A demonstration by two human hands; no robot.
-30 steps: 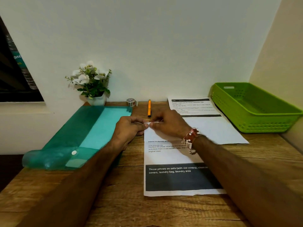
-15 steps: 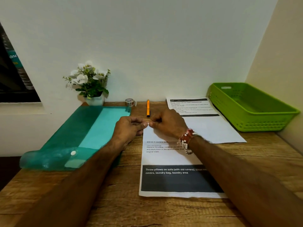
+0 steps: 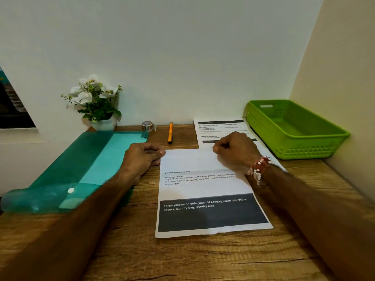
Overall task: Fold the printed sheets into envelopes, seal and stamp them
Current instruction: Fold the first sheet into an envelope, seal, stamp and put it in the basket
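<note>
A printed sheet (image 3: 203,187) lies on the wooden desk (image 3: 182,256) in front of me, its top part folded down towards me. My left hand (image 3: 142,159) has curled fingers, and its thumb pinches the sheet's top left corner at the fold. My right hand (image 3: 235,151), with a beaded band at the wrist, has curled fingers and pinches the folded edge near the sheet's top right. A second printed sheet (image 3: 219,128) lies behind it against the wall, partly under my right hand.
A roll of tape (image 3: 147,126) and an orange pen (image 3: 170,132) lie by the wall. A teal plastic folder (image 3: 87,163) lies to the left, a pot of white flowers (image 3: 95,100) behind it. A green basket (image 3: 294,128) stands at the back right corner.
My right hand has slid to the right along the folded top edge, away from my left hand. The left hand stays at the top left corner.
</note>
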